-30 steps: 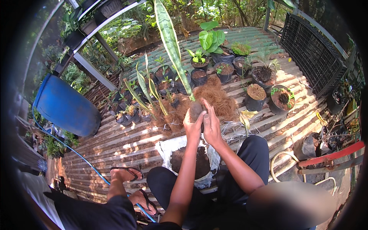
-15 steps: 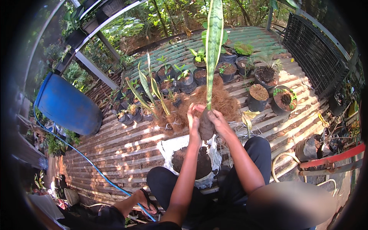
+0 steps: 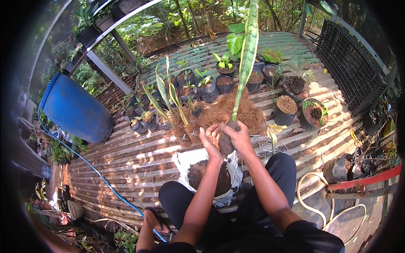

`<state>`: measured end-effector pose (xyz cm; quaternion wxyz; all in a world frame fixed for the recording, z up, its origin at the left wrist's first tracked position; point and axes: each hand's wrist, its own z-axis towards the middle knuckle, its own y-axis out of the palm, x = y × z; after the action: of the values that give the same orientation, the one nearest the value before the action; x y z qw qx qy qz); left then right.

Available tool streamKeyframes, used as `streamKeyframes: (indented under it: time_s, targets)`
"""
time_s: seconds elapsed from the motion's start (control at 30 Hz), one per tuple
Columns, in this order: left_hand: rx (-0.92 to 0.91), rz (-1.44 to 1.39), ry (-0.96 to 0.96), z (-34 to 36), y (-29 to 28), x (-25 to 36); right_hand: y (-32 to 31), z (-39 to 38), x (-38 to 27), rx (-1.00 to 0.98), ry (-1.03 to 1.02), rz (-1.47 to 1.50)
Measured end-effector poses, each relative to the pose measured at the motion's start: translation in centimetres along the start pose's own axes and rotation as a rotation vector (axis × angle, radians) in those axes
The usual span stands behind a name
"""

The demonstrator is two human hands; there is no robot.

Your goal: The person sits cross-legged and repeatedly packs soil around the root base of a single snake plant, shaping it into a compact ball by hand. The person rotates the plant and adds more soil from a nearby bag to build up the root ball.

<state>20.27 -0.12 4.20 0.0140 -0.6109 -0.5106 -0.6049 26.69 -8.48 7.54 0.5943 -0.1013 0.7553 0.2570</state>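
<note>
A tall snake plant leaf (image 3: 248, 55), green with yellow edges, rises from a dark, muddy soil ball (image 3: 226, 145) at its base. My right hand (image 3: 238, 138) is wrapped round the upper right side of that ball, the thumb near the leaf's foot. My left hand (image 3: 212, 141) cups the ball from the left, fingers curled against it and thumb held apart; its fingertips are partly hidden. Beneath both hands, between my knees, lies a white sack (image 3: 182, 162) with dark soil (image 3: 204, 175) in it.
Brown coconut fibre (image 3: 249, 110) lies beyond my hands, beside more snake plants (image 3: 162, 90). Several potted seedlings (image 3: 206, 86) stand on the corrugated sheets (image 3: 126, 168). A blue barrel (image 3: 76, 109) and blue hose (image 3: 99, 175) are left; black crates (image 3: 350, 63) and a pale hose (image 3: 301, 189) right.
The leaf has tilted to the right at its top. My left hand has loosened, its thumb shifting away from the soil ball, while my right hand keeps hold. The view has shifted slightly.
</note>
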Motion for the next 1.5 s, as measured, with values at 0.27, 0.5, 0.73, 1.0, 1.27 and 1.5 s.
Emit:
streamKeyframes:
  time_s: [0.27,0.5,0.73,1.0,1.27,1.5]
  targets:
    - [-0.168,-0.205,-0.246,-1.9,1.0,0.8,-0.3,0.2,-0.4,-0.111,-0.215,-0.070]
    - [-0.003,-0.198,-0.251,-1.8,0.8,-1.3,-0.1,0.8,1.7,-0.064,-0.040,-0.160]
    - [-0.184,-0.164,-0.228,-1.4,0.6,-0.2,0.0,0.5,0.8,-0.028,-0.063,-0.150]
    - [-0.163,-0.057,-0.551,-2.2,-1.6,1.3,0.4,0.9,1.4,-0.130,-0.179,-0.051]
    - [-0.121,-0.317,-0.375,-3.1,-1.9,0.6,1.5,0.5,1.7,0.073,0.009,-0.117]
    - [-0.146,-0.274,-0.517,-3.6,-2.9,3.2,1.6,-0.8,0.0,-0.426,-0.266,-0.074]
